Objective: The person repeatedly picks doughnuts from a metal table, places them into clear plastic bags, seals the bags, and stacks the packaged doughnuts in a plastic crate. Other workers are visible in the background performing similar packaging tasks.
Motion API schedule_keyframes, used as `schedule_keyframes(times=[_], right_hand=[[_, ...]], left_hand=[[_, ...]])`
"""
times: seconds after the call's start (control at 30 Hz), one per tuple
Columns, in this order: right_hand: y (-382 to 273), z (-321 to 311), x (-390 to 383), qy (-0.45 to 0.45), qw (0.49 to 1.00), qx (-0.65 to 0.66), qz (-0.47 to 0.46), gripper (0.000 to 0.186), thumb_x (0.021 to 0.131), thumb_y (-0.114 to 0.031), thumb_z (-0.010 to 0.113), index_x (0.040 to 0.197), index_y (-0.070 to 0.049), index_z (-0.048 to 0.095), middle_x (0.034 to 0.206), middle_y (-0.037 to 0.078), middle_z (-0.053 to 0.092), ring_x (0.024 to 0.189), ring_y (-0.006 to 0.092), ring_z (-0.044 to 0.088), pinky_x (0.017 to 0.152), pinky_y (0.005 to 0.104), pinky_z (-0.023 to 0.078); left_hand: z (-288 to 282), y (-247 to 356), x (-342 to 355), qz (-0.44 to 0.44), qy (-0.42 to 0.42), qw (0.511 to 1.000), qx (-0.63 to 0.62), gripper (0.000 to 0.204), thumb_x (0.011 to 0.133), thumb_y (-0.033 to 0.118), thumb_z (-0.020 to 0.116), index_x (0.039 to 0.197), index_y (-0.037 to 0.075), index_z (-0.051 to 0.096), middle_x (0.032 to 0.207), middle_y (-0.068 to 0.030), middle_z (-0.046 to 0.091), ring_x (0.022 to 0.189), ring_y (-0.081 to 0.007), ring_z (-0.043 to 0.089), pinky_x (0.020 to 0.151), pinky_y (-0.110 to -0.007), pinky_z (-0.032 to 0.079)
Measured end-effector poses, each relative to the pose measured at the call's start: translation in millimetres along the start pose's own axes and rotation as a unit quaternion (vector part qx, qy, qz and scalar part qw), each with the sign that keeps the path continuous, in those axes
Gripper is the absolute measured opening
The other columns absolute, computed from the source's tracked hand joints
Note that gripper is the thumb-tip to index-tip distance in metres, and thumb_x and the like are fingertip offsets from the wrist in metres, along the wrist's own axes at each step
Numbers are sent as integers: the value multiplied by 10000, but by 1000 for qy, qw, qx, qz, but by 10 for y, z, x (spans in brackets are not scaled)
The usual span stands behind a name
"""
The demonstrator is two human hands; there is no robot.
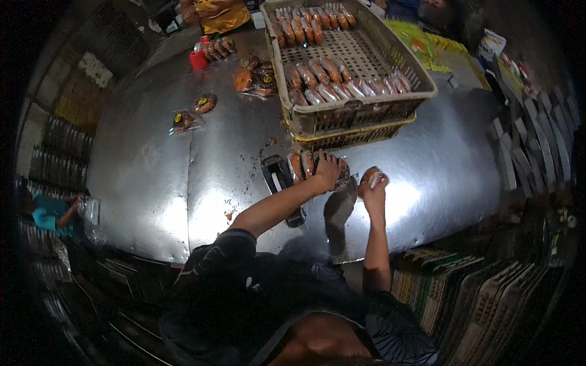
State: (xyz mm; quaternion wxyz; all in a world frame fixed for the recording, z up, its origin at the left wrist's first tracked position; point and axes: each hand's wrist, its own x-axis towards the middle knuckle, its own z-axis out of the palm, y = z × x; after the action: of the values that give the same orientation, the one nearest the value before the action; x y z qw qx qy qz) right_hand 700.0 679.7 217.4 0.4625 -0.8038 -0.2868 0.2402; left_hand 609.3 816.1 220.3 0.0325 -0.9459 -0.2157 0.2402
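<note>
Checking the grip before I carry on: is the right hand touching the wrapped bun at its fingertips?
Touching. The head view shows the right hand closed on the wrapped bun, with part of the bun showing beyond it.

Over at nine o'clock I spot a turquoise sleeve (47,212); at eleven, a yellow-orange garment (227,22); at four, packed trays (479,299).

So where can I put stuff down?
The shiny metal table has room between its right edge and the right hand, and left of two round brown plastic-wrapped buns. Crowded around the left hand: long wrapped buns, a long black tool, a greyish plastic crate.
</note>
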Motion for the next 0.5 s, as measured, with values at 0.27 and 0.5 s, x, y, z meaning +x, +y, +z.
schedule_keyframes(times=[0.27,0.5], right_hand=[[-276,810,42,-137,986,-60,-69,578,783,-102,487,1238,98,192,1160,339,357,1028,461,412,874,439,368],[-419,940,-47,-111,984,-121,-73,831,708,-316,666,1238,94,175,1184,311,346,1085,434,383,907,425,337]], left_hand=[[-252,-368,-1018,-84,249,946,-190,714,635,349,670,1198,12,386,1073,-181,512,1039,-344,446,832,-495,364],[132,-2411,-940,-299,153,882,-331,531,770,465,496,918,-39,575,880,-258,578,860,-394,558,767,-455,433]])
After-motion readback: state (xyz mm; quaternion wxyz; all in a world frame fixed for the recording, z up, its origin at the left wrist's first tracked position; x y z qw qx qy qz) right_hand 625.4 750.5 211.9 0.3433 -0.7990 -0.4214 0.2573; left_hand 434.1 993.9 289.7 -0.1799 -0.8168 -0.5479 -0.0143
